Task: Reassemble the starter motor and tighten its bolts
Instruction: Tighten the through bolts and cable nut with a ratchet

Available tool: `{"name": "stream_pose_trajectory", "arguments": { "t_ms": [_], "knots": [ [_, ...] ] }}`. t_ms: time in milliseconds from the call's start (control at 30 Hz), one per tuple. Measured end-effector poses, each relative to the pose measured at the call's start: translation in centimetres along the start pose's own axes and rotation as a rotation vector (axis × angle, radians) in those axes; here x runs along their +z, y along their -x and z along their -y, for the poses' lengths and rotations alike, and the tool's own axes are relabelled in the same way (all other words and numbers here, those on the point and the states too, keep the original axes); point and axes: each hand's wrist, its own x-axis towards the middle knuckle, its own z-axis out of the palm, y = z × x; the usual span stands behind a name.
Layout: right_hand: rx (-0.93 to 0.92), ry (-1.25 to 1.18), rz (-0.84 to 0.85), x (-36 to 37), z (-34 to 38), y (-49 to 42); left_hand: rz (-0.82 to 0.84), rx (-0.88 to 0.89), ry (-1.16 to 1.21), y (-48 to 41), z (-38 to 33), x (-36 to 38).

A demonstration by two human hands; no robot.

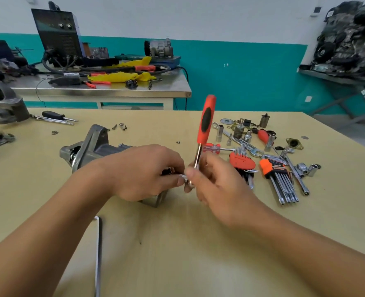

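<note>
While right hand grips ratchet, left hand pinches its socket over starter motor.

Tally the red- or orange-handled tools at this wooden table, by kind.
Ratchet: 1
Hex-key sets: 2
Screwdrivers: 2
Total: 5

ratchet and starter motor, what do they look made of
Ratchet: handle looks like moulded orange plastic with a matte black rubbery insert; its shaft is bright, mirror-like metal, probably chromed steel. Starter motor: dull grey housing with a rough, unpainted look, likely cast aluminium.
</note>
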Motion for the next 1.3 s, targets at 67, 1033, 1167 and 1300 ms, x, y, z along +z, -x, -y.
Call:
{"name": "stream_pose_trajectory", "arguments": {
  "t_ms": [67,1033,1167,1300],
  "knots": [
    [0.376,-0.344,0.035,0.5,0.5,-0.6,-0.029,-0.007,0.002,0.0,0.1,0.1],
    [0.650,-0.718,0.153,0.8,0.4,-0.7,-0.017,-0.004,-0.032,0.0,0.1,0.2],
    [0.027,0.039,0.036,0.2,-0.1,0.1,0.010,0.011,-0.007,0.0,0.0,0.1],
    [-0.256,0.330,0.027,-0.4,-0.5,0.2,0.002,0.016,-0.004,0.0,0.0,0.1]
  ]
}}
